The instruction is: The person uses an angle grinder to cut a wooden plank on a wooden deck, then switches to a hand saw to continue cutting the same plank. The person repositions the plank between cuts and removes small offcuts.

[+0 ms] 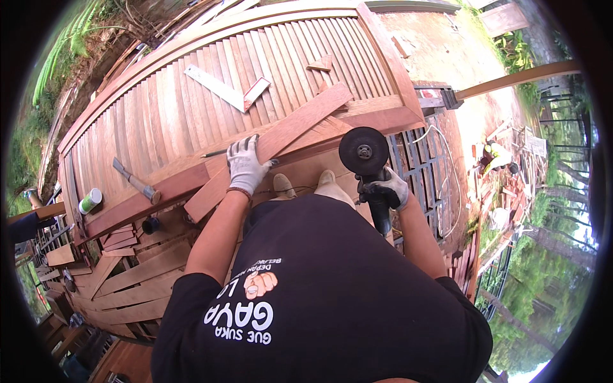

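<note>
My left hand (246,159), in a pale glove, grips a long reddish board (310,121) lying diagonally over the front rail of a louvred wooden panel (179,99). A pencil (212,154) lies by its fingers. My right hand (389,188), also gloved, holds a black angle grinder (364,153) upright, its disc raised beside the panel's right corner. On the louvres rest a metal square (214,86), small wood offcuts (319,64), a wood-handled blade tool (140,182) and a green-and-white can (90,201).
Planks and offcuts (128,281) cover the ground at lower left, near a dark cup (151,225). A metal grating (424,185) and a pale cable (440,134) lie right. A co-worker (495,159) is farther right among scrap wood. A wooden beam (517,80) extends at upper right.
</note>
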Available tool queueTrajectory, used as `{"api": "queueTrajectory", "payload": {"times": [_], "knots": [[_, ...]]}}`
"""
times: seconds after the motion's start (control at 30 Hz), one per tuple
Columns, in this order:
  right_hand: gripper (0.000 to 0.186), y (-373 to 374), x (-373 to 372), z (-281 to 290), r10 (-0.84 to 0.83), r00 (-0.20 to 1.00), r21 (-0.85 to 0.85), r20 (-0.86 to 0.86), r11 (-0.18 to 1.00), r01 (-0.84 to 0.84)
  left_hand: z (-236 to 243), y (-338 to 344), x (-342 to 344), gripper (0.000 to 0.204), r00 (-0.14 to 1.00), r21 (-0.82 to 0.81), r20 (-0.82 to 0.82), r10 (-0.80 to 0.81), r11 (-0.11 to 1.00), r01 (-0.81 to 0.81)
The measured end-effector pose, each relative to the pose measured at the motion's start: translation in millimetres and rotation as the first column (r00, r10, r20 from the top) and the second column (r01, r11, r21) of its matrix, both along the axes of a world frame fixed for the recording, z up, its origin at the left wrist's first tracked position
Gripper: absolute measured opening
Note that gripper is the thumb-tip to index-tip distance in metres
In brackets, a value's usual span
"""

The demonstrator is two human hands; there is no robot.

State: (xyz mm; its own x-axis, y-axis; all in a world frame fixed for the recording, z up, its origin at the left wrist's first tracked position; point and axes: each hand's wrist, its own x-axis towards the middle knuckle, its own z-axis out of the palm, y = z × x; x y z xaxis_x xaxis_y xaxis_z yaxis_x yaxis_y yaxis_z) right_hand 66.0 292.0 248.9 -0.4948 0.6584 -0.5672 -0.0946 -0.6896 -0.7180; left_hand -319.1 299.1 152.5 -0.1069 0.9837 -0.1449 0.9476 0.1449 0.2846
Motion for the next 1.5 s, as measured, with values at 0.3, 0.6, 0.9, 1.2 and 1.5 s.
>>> {"api": "queueTrajectory", "payload": {"times": [0.3, 0.6, 0.9, 1.2, 1.5], "knots": [[0.041, -4.9, 3.5, -4.4, 0.012, 0.999, -0.014, 0.038, 1.0, -0.011, 1.3, 0.4, 0.7, 0.093, 1.0, -0.006, -0.003, -0.004, 1.0, 0.004], [0.044, -9.0, 1.0, -3.3, 0.011, 1.0, -0.019, -0.029, 1.0, -0.011, 0.7, 0.1, -0.7, 0.091, 1.0, 0.005, 0.008, -0.012, 1.0, 0.012], [0.047, -9.0, -2.5, -2.3, 0.02, 0.999, -0.019, -0.05, 1.0, -0.021, -4.9, 0.1, -2.0, 0.092, 1.0, 0.027, 0.005, -0.016, 0.999, 0.016], [0.047, -14.8, -1.7, -8.4, -0.036, 0.998, 0.104, 0.045, 0.994, 0.031, 1.8, 1.1, 0.1, 0.092, 1.0, -0.014, 0.007, 0.003, 1.0, -0.003], [0.05, -13.6, -1.9, -16.3, -0.2, 0.844, 0.597, 0.497, 0.785, -0.165, 0.4, 0.3, -1.8, 0.092, 1.0, -0.001, 0.025, -0.003, 1.0, 0.003]]}}
